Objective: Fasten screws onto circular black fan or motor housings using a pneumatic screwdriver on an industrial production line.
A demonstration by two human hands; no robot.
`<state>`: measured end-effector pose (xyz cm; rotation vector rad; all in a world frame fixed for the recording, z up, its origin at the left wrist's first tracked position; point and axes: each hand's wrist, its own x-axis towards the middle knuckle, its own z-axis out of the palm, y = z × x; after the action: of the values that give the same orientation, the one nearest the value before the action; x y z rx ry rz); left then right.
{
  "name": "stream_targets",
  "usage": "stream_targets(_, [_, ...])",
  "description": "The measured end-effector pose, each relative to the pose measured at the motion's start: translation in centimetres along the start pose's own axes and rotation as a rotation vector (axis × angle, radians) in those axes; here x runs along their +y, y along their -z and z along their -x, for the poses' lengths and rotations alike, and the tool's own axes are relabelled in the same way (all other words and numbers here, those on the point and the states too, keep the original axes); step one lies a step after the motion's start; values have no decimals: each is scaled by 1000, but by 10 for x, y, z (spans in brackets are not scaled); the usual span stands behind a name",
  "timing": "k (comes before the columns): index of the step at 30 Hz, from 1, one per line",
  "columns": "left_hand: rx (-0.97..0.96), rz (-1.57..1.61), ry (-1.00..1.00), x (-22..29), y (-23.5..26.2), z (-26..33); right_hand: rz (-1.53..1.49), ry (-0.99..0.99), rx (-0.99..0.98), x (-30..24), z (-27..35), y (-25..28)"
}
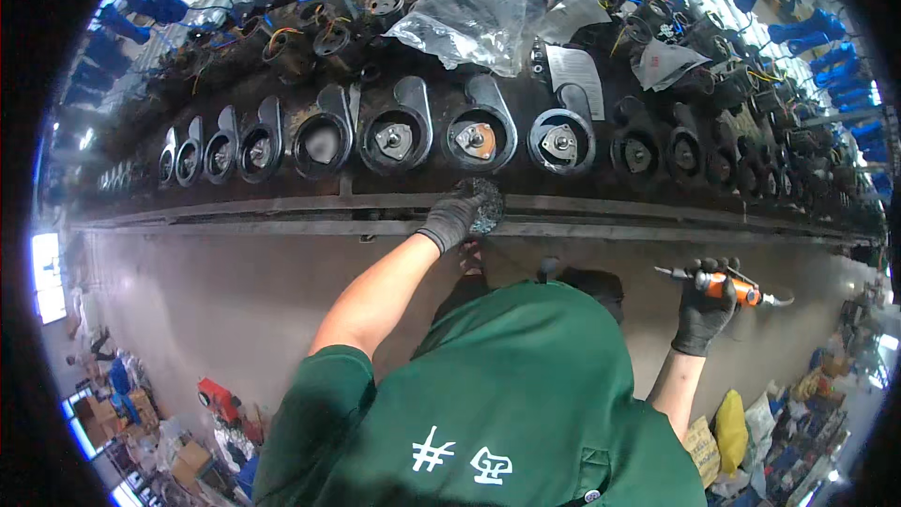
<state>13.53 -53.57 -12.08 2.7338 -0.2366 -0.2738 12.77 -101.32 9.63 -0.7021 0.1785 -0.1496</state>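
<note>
My left hand [450, 219], in a dark glove, is closed at the bench's front edge on a dark, speckled, roundish piece [487, 207]; its kind is hard to make out. Off to the right, away from the bench, my gloved right hand [706, 310] grips an orange power screwdriver [734, 289], its silver tip pointing left. Just beyond my left hand stands a snail-shaped black blower housing [507, 122] with a copper-and-silver plate inside. Beside it sit a housing [401, 169] on the left and another housing [563, 168] on the right, each with a silver plate and central shaft.
More blower housings [261, 138] line the bench both ways. Behind them lie clear plastic bags [465, 23], a printed sheet [576, 80] and wired round motor parts [333, 38]. A metal rail [282, 227] runs along the front. Blue gloves [809, 30] hang at the upper right.
</note>
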Motion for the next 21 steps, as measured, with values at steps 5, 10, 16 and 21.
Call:
stream_targets(5, [-271, -109, 33, 5, 32, -22, 47, -13, 25, 39, -2, -76])
stream_targets(10, [151, 710, 252, -39, -35, -9, 0, -121, 15, 89, -10, -126])
stream_targets(16, [-133, 1853, 429, -18, 37, 22, -13, -238, -27, 133, -11, -143])
stream_targets(21, [-305, 2411, 390, 26, 100, 31, -60, -277, -102, 146, -9, -149])
